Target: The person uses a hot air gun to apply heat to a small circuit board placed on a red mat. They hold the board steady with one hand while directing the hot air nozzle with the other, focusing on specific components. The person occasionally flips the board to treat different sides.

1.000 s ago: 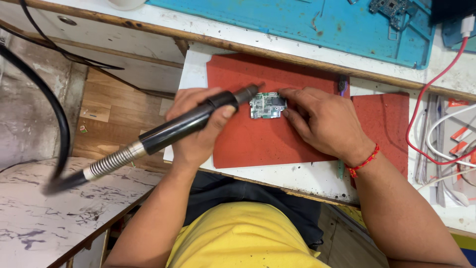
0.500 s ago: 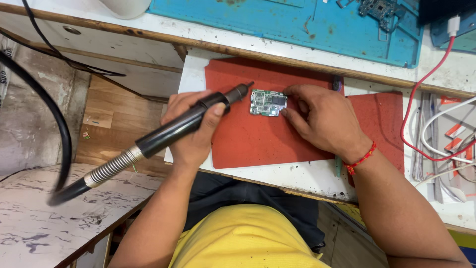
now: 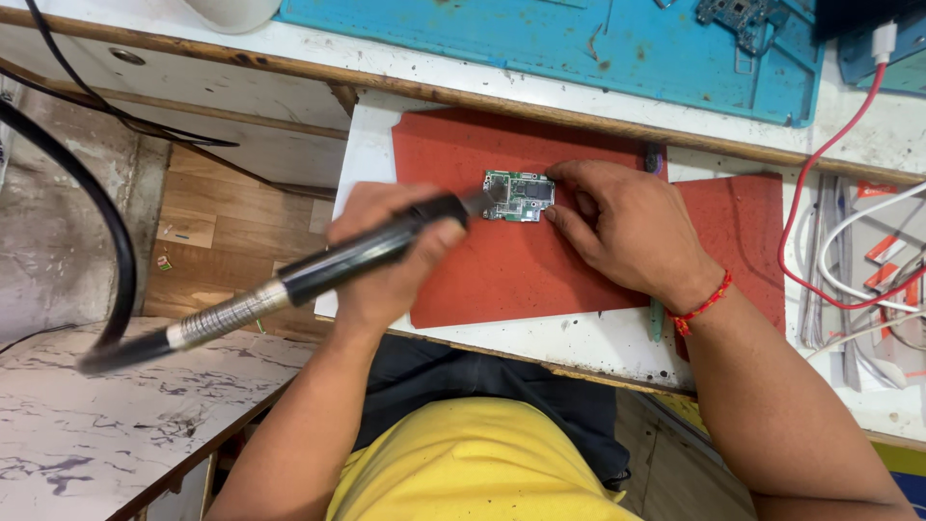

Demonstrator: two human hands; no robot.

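- The left hand (image 3: 391, 246) is curled tight around a black pen-shaped hot-air handpiece (image 3: 318, 270), fingers wrapped over the barrel and thumb on top, the forearm rising from the lower edge of the view.
- The handpiece lies at a slant: its metal tip (image 3: 479, 201) reaches up and right to the left edge of a small green circuit board (image 3: 519, 196) (whether it actually touches cannot be told, the tip is blurred), while its ribbed silver collar (image 3: 217, 321) trails down and left into a thick black hose (image 3: 106, 241).
- The right hand (image 3: 627, 227) lies palm down with the fingers spread a little, the fingertips (image 3: 558, 172) pressing the board's right side from above and below; it pins the board rather than closing around it. A red thread band (image 3: 704, 304) circles that wrist.
- The circuit board rests flat near the upper middle of a red mat (image 3: 502, 280), between the two hands.
- The mat lies on a white worktop (image 3: 579, 338) with a worn wooden edge.
- Farther out, a blue work mat (image 3: 598, 48) lies at the top, and a red cable (image 3: 820, 183) loops down the right side beside white cables (image 3: 858, 227).
- The person wears a yellow shirt (image 3: 473, 463).
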